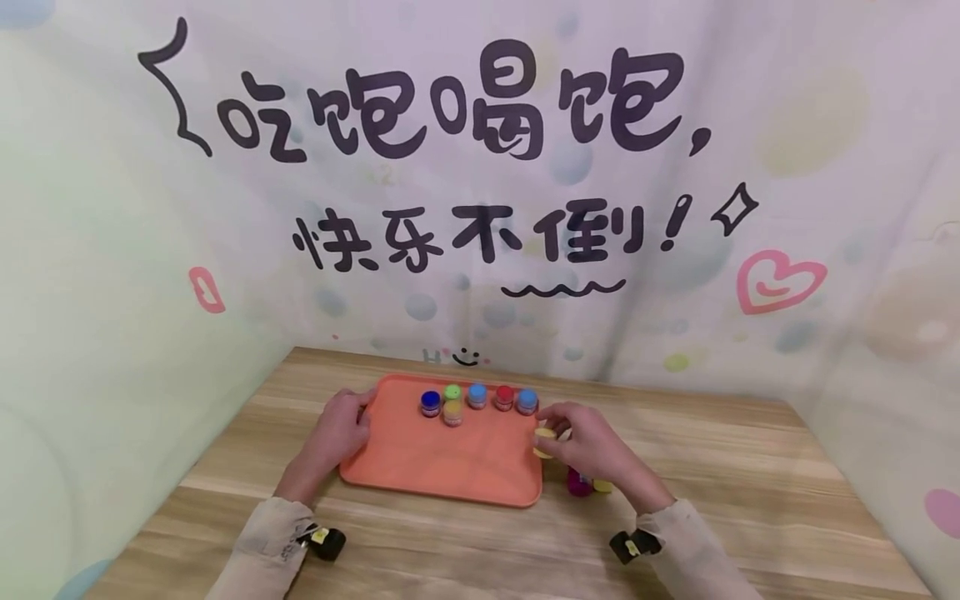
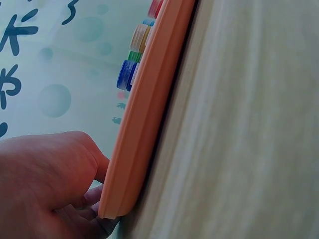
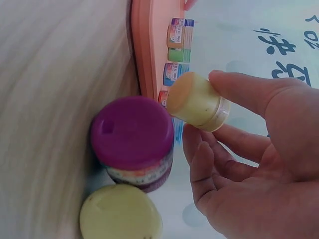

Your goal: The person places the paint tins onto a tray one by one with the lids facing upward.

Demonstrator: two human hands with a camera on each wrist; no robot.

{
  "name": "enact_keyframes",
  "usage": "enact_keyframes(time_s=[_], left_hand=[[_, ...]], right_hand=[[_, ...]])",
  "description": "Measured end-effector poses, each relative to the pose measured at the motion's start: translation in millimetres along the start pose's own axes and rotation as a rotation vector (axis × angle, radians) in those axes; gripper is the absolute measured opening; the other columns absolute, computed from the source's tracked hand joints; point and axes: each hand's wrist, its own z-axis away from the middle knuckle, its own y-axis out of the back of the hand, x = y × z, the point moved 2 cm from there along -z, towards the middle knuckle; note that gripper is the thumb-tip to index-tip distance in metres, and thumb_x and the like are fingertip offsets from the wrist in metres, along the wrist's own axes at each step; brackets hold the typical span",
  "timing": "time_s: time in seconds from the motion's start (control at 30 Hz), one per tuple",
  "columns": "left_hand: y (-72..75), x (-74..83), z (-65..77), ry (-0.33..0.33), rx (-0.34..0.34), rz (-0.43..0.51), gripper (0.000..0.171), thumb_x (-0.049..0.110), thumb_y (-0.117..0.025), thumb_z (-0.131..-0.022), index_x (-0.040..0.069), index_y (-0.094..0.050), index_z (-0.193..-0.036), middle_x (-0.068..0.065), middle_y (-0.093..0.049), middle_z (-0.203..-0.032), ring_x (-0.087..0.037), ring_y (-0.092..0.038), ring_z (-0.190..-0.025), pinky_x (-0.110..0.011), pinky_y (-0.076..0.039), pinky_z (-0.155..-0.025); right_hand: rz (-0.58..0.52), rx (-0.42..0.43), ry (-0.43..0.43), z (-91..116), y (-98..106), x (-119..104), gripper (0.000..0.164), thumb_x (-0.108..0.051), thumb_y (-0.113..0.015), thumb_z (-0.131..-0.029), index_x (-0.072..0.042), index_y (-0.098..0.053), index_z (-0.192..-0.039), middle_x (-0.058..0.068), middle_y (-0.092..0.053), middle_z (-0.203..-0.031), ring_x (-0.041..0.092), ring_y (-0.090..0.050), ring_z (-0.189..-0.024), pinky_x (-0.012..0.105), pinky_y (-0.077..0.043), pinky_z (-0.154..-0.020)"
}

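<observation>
A shallow orange tray (image 1: pixel 442 458) lies on the wooden table with several small coloured jars near its far edge. My left hand (image 1: pixel 346 427) grips the tray's left rim near the far corner, thumb against the rim in the left wrist view. Between thumb and fingers, my right hand (image 1: pixel 592 437) pinches a small yellow jar (image 3: pixel 197 99) at the tray's right edge, tilted in the right wrist view. Below that hand stand a purple-capped jar (image 3: pixel 132 132) and another yellow jar (image 3: pixel 119 214), both on the table beside the tray.
On the tray are a dark blue jar (image 1: pixel 431 403), a green jar (image 1: pixel 452 391), a tan jar (image 1: pixel 452 412), a red jar (image 1: pixel 505 397) and two light blue ones. A printed cloth wall (image 1: pixel 480 183) rises behind the table (image 1: pixel 420 550).
</observation>
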Motion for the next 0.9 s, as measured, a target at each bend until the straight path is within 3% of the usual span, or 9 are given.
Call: enact_keyframes(time_s=[0.27, 0.7, 0.9], left_hand=[[0.7, 1.3, 1.1, -0.039, 0.026, -0.021, 0.049, -0.002, -0.057, -0.102, -0.008, -0.057, -0.150, -0.026, -0.067, -0.123, -0.033, -0.058, -0.105, -0.042, -0.048, -0.083], [0.0, -1.7, 1.3, -0.044, 0.033, -0.015, 0.049, -0.003, -0.057, -0.102, -0.007, -0.058, -0.151, -0.028, -0.068, -0.126, -0.033, -0.059, -0.104, -0.041, -0.049, -0.082], [-1.1, -0.2, 0.4, -0.048, 0.035, -0.015, 0.049, -0.002, -0.056, -0.102, -0.006, -0.057, -0.152, -0.028, -0.068, -0.126, -0.032, -0.058, -0.102, -0.041, -0.049, -0.082]], right_hand=[[0.030, 0.007, 0.052, -7.5, -6.0, -6.3, 0.028, -0.026, -0.084, -0.096, -0.004, -0.083, -0.115, 0.001, -0.073, -0.101, 0.014, -0.062, -0.089, 0.027, -0.053, -0.077], [-0.013, 0.020, 0.003, -24.8, -21.8, -12.8, 0.018, -0.031, -0.088, -0.092, -0.015, -0.079, -0.098, -0.002, -0.071, -0.093, 0.014, -0.062, -0.081, 0.027, -0.054, -0.071], [0.002, 0.006, 0.016, -32.8, -27.0, -15.5, 0.019, -0.030, -0.086, -0.095, -0.014, -0.080, -0.104, -0.002, -0.072, -0.097, 0.015, -0.063, -0.082, 0.030, -0.055, -0.072]])
